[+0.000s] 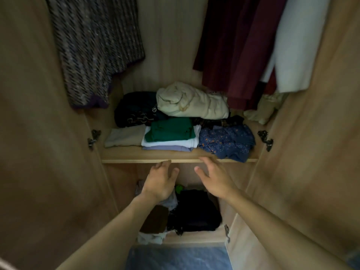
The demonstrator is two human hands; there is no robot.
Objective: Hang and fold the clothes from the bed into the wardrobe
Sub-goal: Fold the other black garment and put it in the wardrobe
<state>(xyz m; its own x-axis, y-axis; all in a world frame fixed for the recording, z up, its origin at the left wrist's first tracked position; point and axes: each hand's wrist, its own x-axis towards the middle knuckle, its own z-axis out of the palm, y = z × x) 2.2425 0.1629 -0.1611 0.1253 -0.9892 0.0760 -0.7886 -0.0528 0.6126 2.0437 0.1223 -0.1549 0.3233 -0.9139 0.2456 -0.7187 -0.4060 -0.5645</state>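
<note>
I look into an open wardrobe. Its shelf (124,155) carries folded clothes: a green top (170,129) on a white and lilac stack, a beige piece (125,138) to the left, a blue flowered garment (228,143) to the right, a cream bundle (191,101) and a dark item (136,109) behind. My left hand (160,182) and my right hand (215,177) hover just in front of and below the shelf's front edge, both empty with fingers spread.
A striped knit (93,47) hangs at the upper left; maroon garments (239,47) and a white one (300,43) hang at the right. Both doors stand open at the sides. Below the shelf lie dark clothes (196,209) and a brown item (155,219).
</note>
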